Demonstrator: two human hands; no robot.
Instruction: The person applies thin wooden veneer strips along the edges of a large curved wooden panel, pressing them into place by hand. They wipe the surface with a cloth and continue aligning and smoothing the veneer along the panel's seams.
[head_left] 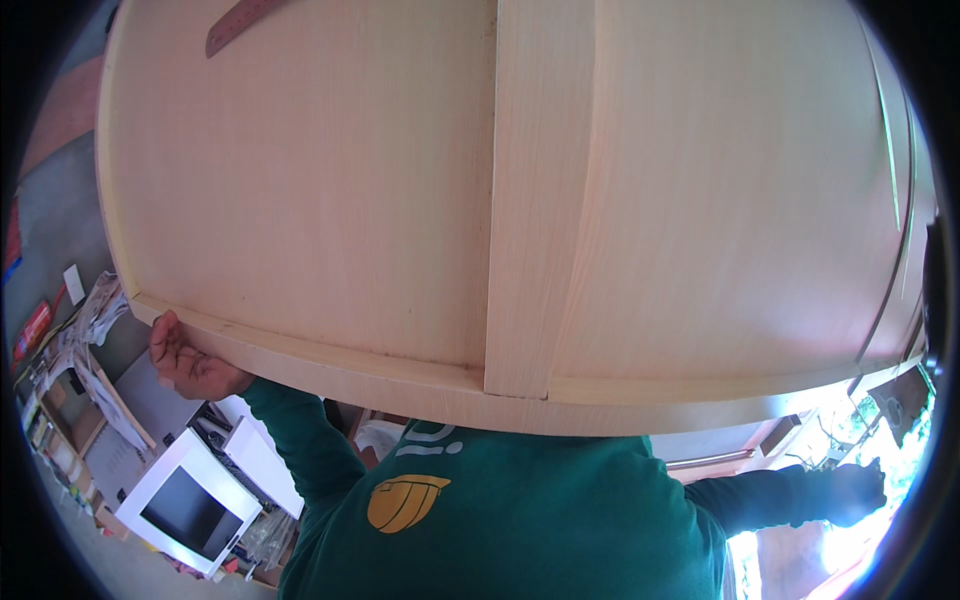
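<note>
A large light-wood panel (310,190) with a raised edge strip and a wide middle board (540,200) fills most of the view in front of my chest. At its near left corner, my left hand (200,370) has its fingers curled against the rim, gripping the edge. My right hand (860,495) is out to the far right below the panel's right end, apart from it in the picture. Strong glare and shadow there hide its fingers. On the panel's far left part lies a reddish-brown ruler (237,27).
A white computer monitor (190,502) stands at the lower left, with a keyboard (235,465) beside it. Paper sheets and cluttered shelves (75,385) line the left side. Thin strips (888,140) run along the panel's right end. Bright light floods the lower right.
</note>
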